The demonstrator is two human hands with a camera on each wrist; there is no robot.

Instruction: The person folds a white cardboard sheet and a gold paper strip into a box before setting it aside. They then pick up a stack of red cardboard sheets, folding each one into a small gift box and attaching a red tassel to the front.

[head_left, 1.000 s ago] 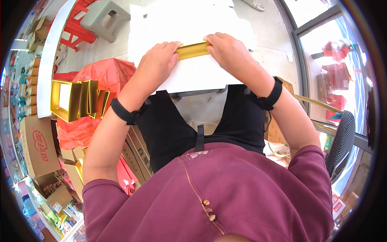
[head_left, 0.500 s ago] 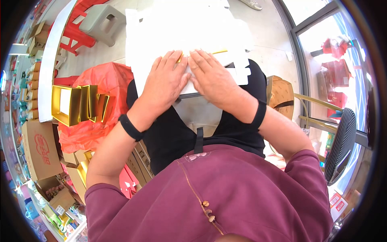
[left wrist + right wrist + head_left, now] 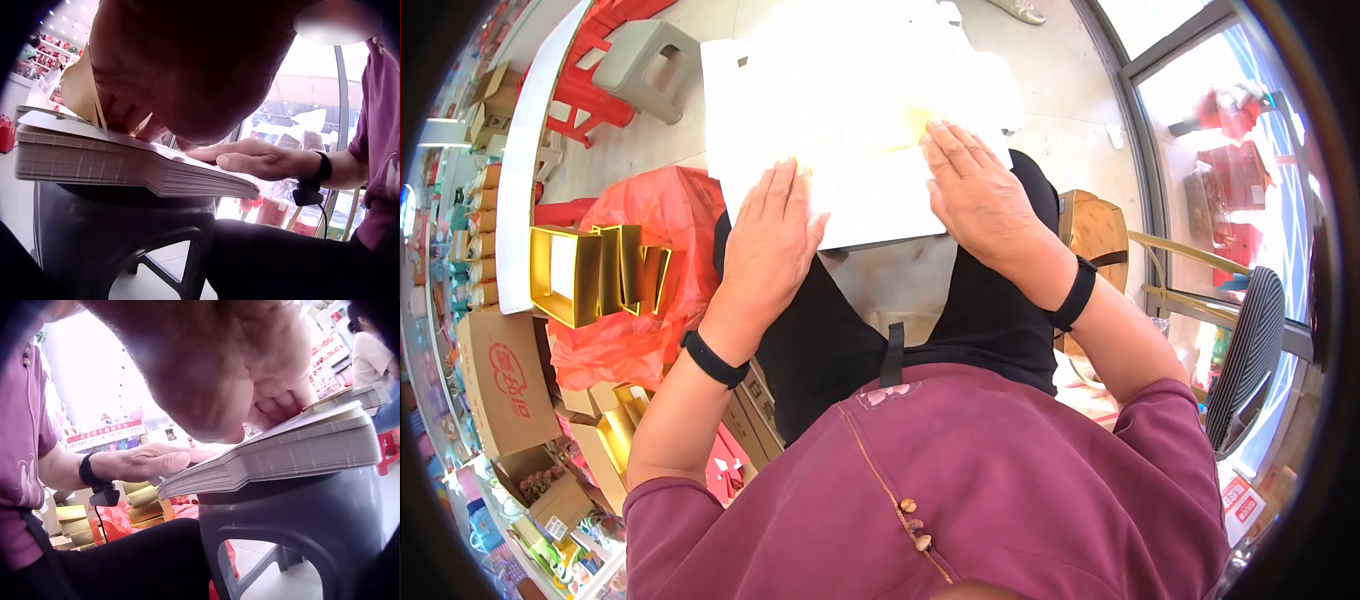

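Note:
A thick stack of flat white cardboard sheets (image 3: 865,195) lies before me, its layered edge (image 3: 87,164) plain in the left wrist view. Under it stands a dark grey plastic stool (image 3: 294,506). My left hand (image 3: 770,240) rests with straight fingers on the left part of the top sheet. On the right part lies my right hand (image 3: 980,195), fingers extended and pointing away from me. A pale gold patch (image 3: 915,122) shows by the right fingertips, washed out by glare. In the left wrist view, a gold-tan flap (image 3: 80,90) rises beyond the left fingers.
Several gold box frames (image 3: 565,275) stand on a red plastic bag (image 3: 650,215) to my left, near a printed carton (image 3: 505,380). Farther off is a grey stool (image 3: 645,70). A striped chair back (image 3: 1245,360) is at the right. Someone in a white top (image 3: 373,359) sits beyond.
Both hands first gripped a folded gold strip at its ends, then lay flat close together in the middle. Now they have slid apart to left and right, and the fold is no longer visible.

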